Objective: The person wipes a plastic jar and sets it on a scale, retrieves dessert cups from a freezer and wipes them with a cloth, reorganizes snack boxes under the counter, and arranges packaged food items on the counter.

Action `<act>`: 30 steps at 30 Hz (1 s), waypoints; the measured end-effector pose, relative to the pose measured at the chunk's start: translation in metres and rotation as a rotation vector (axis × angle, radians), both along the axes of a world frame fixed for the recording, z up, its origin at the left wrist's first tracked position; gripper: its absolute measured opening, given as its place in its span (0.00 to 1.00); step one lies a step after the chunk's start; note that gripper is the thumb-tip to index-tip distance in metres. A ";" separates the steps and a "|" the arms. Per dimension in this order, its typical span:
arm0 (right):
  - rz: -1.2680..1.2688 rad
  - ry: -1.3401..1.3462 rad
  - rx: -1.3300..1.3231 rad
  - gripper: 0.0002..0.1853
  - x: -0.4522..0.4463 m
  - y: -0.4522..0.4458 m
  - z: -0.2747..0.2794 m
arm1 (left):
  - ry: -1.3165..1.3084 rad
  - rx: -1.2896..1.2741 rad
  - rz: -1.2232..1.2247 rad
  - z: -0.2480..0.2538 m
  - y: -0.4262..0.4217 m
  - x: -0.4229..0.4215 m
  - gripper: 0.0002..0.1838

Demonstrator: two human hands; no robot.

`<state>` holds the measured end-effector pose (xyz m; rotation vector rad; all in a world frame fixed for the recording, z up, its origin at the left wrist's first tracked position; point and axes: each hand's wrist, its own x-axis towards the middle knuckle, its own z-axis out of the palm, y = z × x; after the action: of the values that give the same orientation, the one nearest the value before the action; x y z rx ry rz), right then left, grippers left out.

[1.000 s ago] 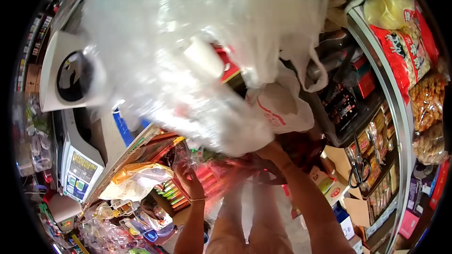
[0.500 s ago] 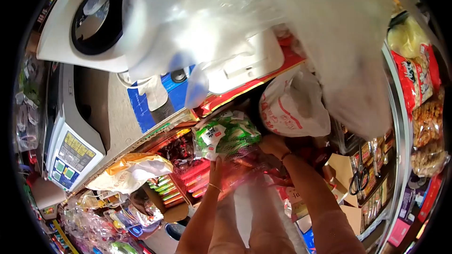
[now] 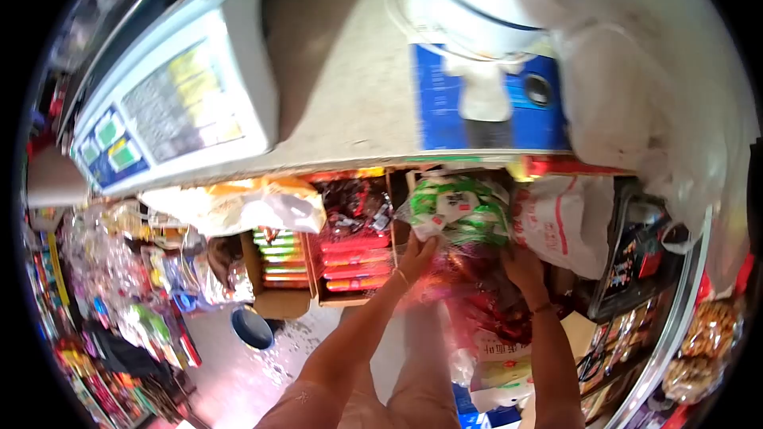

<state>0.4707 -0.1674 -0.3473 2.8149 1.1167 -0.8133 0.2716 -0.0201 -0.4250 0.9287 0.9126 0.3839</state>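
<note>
My left hand point(image 3: 417, 258) is closed at the left edge of a see-through red plastic bag point(image 3: 461, 270), its fingertips against a green-and-white plastic packet point(image 3: 459, 208). On the other side, my right hand point(image 3: 522, 270) grips the red bag's right edge, with its fingertips partly hidden at the packet's lower right corner. The packet lies under the counter's edge, just beyond both hands. A white bag with red print point(image 3: 556, 218) is right of the packet. Left of my left hand, bright pink and red packs point(image 3: 355, 262) are stacked in a box.
Above is a counter point(image 3: 342, 71) with a white scale point(image 3: 171, 103) and a blue box point(image 3: 493, 103). A grey bucket point(image 3: 253, 328) stands on the floor at left. Scissors point(image 3: 590, 367) hang by the right shelf, near a metal rail point(image 3: 675, 326).
The view has swung, so the counter and scale sit farther right and level. Both hands stay at the red bag and green packet. The red film between them hangs lower and looks more bunched.
</note>
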 end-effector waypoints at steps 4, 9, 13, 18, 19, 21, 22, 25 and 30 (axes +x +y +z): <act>-0.071 0.156 0.038 0.17 -0.025 0.029 0.100 | 0.059 0.151 -0.073 0.020 0.012 -0.003 0.20; 0.062 0.823 0.315 0.17 -0.129 0.033 0.116 | 0.375 0.771 0.004 0.088 0.003 -0.074 0.19; -0.102 1.038 -0.130 0.20 -0.231 0.026 0.032 | 0.690 0.611 0.254 0.117 -0.010 -0.197 0.18; -0.801 0.848 0.069 0.19 -0.302 0.038 -0.057 | 0.624 0.754 0.011 0.098 0.029 -0.242 0.25; -0.879 0.804 0.099 0.19 -0.304 0.042 -0.066 | 0.635 0.804 -0.087 0.100 0.044 -0.235 0.27; -0.953 0.762 0.140 0.19 -0.307 0.050 -0.087 | 0.668 0.808 -0.158 0.074 0.063 -0.231 0.33; -0.964 0.761 0.149 0.19 -0.309 0.055 -0.092 | 0.703 0.797 -0.205 0.061 0.074 -0.229 0.36; -0.955 0.776 0.164 0.19 -0.314 0.061 -0.099 | 0.694 0.775 -0.265 0.033 0.091 -0.222 0.36; -0.965 0.837 0.154 0.18 -0.327 0.042 -0.113 | 0.710 0.879 -0.157 0.024 0.086 -0.200 0.39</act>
<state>0.1434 -0.1249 -0.4603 3.1062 -0.3959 -2.1326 0.0716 0.0655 -0.4010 2.0133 1.3249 0.3188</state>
